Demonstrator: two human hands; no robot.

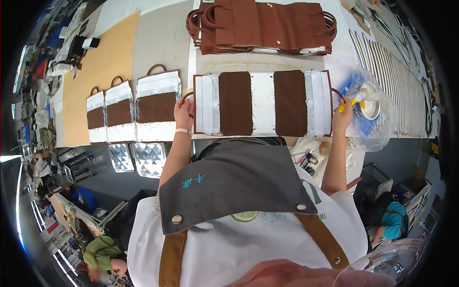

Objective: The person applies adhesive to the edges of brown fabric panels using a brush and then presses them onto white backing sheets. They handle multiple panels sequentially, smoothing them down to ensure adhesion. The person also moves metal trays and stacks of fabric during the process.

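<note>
An unfolded brown and silver bag panel (262, 103) lies flat on the worktable (162, 43) in front of me. My left hand (183, 114) grips its left edge at the brown handle loop. My right hand (342, 115) rests at the panel's right edge by the other handle, and a yellow-handled brush (348, 105) sits between its fingers. Right of that hand stands a white bowl (369, 106) inside a clear plastic bag with blue material.
Three folded bags (136, 109) with handles lie in a row to the left. A stack of brown panels (263, 25) sits at the far side. Rows of thin strips (397, 76) cover the right end. A tan sheet (103, 62) lies at left. Other people sit below the table.
</note>
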